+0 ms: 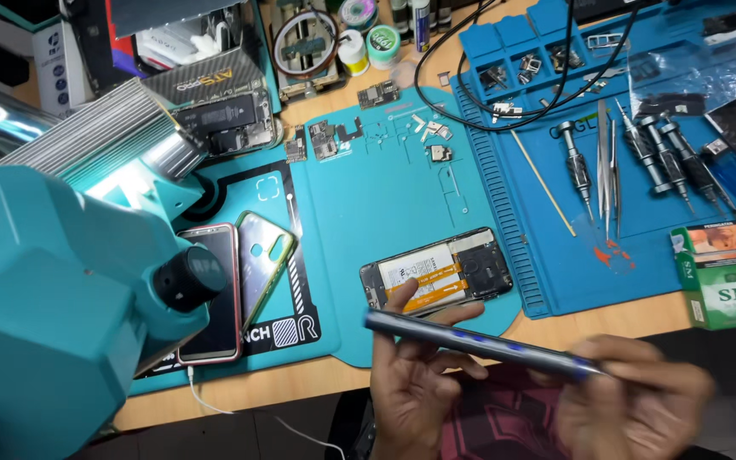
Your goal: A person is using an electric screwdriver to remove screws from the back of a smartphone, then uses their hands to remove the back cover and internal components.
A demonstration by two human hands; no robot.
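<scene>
One cam only, head-worn, looking steeply down and fwd over a workbench. Near edge: both hands, left hand point(415, 383) and right hand point(632, 400), close to lens, slightly blurred. Microscope point(61, 281) fills near left, very close. Blue mats point(368, 187) mid-frame; far edge reaches bench clutter. No 2nd view to overlap.

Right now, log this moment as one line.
left hand: holds grey pen-shaped tool | right hand: holds tool's other end | opened phone: on teal mat, untouched
</scene>
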